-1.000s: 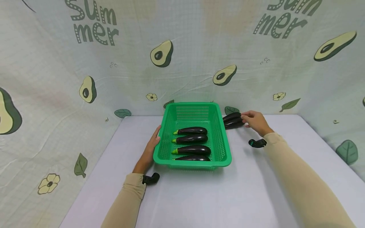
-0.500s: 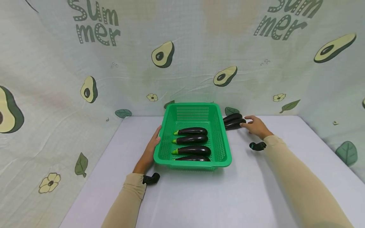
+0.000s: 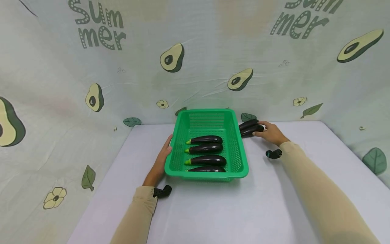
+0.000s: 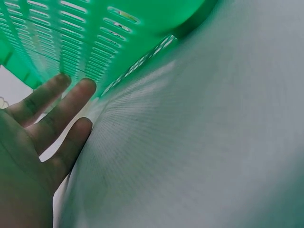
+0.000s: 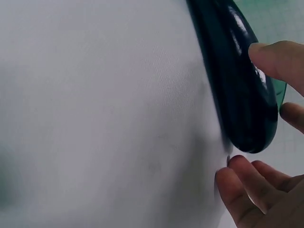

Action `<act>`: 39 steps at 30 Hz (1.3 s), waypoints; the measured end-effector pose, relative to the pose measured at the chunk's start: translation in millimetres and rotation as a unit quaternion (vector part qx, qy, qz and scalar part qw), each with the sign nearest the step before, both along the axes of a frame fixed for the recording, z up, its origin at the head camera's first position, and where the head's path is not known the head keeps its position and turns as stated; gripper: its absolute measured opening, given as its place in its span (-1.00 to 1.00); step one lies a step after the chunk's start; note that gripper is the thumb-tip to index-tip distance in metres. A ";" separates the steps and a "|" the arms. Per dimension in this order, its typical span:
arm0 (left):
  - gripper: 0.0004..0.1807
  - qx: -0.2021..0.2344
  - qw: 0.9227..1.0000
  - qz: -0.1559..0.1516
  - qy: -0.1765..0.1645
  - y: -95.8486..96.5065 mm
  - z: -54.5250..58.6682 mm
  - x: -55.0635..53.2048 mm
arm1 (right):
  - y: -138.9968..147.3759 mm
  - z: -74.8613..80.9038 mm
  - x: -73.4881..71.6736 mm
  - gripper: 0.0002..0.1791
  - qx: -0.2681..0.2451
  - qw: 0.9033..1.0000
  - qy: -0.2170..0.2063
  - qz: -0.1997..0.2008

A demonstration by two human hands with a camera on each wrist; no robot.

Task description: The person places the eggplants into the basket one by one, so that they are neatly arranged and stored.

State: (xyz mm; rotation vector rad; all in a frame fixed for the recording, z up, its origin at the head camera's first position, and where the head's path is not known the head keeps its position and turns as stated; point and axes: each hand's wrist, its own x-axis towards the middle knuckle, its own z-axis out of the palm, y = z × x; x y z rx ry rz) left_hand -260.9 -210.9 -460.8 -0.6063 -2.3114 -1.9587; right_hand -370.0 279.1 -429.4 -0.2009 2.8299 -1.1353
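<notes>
A green plastic basket (image 3: 239, 152) stands in the middle, with several dark eggplants (image 3: 208, 160) lying crosswise in it, green stems to the left. My left hand (image 3: 160, 159) rests along its left wall; in the left wrist view, straight spread fingers (image 4: 66, 107) lie against the slotted side. Two more eggplants lie side by side just right of the basket, their stem ends hidden behind it. My right hand (image 3: 272, 133) is at their rounded ends. Thumb and forefinger pinch the nearer eggplant (image 5: 237, 95), the thumb on its glossy side; the other fingers stay off it.
A white cloth covers the table (image 3: 210, 210). Behind it hangs a pale backdrop cloth (image 3: 207, 91) printed with avocados, leaves and lettering. A black wrist camera (image 3: 273, 154) sits under the right wrist, another (image 3: 163, 191) under the left.
My right hand spread its fingers and drew back slightly from the eggplants, then moved in again, thumb and forefinger closing on the nearer one's end. The left hand and basket stayed in place.
</notes>
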 end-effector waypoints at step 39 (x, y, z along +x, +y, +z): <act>-0.37 -0.018 1.000 -0.009 -0.019 4.7 29.3 18.9 | -1.6 -15.8 -9.0 -0.12 0.047 0.996 0.076 0.006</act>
